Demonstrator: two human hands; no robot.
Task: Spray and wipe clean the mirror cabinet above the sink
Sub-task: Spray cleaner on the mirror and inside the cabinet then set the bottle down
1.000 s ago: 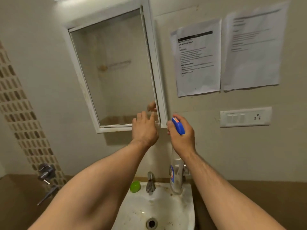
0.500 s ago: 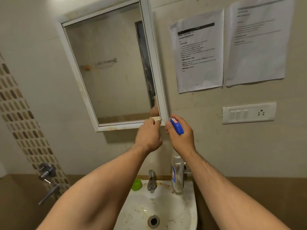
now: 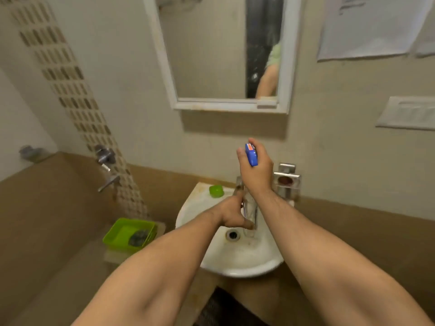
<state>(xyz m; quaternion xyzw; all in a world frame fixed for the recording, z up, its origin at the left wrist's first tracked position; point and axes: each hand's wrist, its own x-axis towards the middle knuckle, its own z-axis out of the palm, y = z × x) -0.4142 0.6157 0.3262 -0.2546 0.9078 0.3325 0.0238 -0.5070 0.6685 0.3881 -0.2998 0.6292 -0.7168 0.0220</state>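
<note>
The white-framed mirror cabinet (image 3: 226,107) hangs on the wall above the sink, its door closed flat. Its glass reflects a person's arm at the right edge. Below it, over the sink, my right hand (image 3: 256,172) grips the blue trigger head of the spray bottle (image 3: 251,155). The bottle's clear body hangs down beneath that hand. My left hand (image 3: 231,215) is lower, with its thumb and fingers curled round the bottle's body just above the basin.
White sink (image 3: 237,262) with drain and tap (image 3: 239,182); a green round object (image 3: 216,191) sits on its rim. A green tray (image 3: 117,234) holding a grey cloth (image 3: 138,238) stands left. Steel soap holder (image 3: 287,178), wall taps (image 3: 106,158), papers (image 3: 364,27), switch plate (image 3: 407,111).
My left hand let go of the cabinet door, which now sits closed, and dropped to the bottle's body. My right hand lowered with the bottle. The view tilted down toward the sink.
</note>
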